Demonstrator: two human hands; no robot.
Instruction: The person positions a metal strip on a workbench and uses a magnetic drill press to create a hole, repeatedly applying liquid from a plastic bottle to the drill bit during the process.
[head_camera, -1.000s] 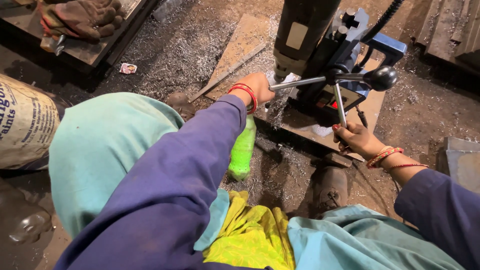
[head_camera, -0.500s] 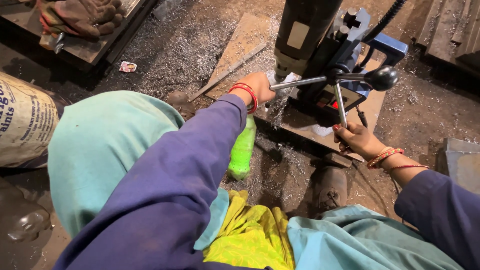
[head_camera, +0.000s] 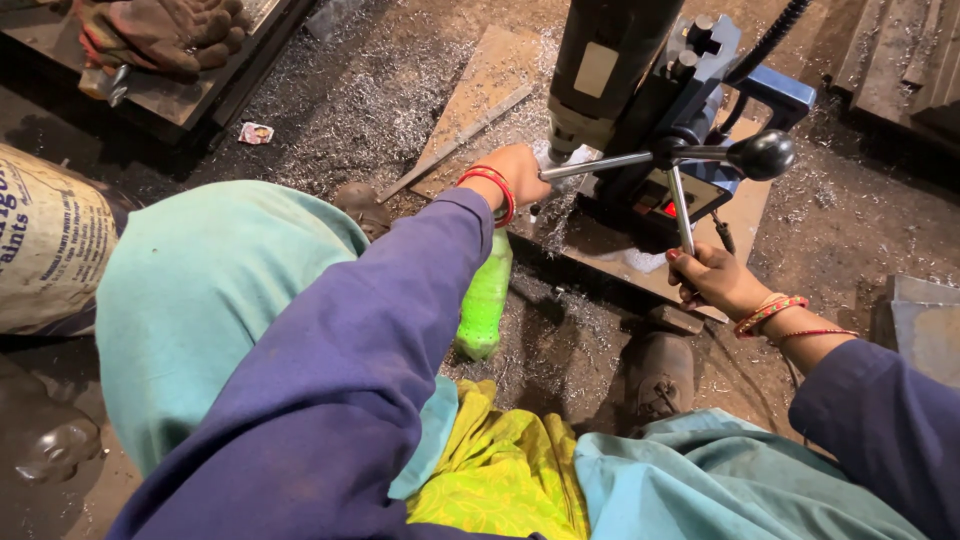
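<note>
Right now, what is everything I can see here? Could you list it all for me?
drill machine: one, black and grey with a blue part, upright at top centre on a metal plate.
feed handle: one, steel spokes with a black ball knob, on the machine's side.
metal plate: one, brownish, flat under the machine.
bottle: one, green, below the left wrist.
work gloves: a heap, brown, on a rack at top left.
sack: one, pale with print, left edge.
metal shavings: many, silvery, scattered on the floor.
shoe: one, dark, on the floor near the plate.
left hand: red bangle, beside the drill's base.
right hand: bangles, gripping the lower spoke.
</note>
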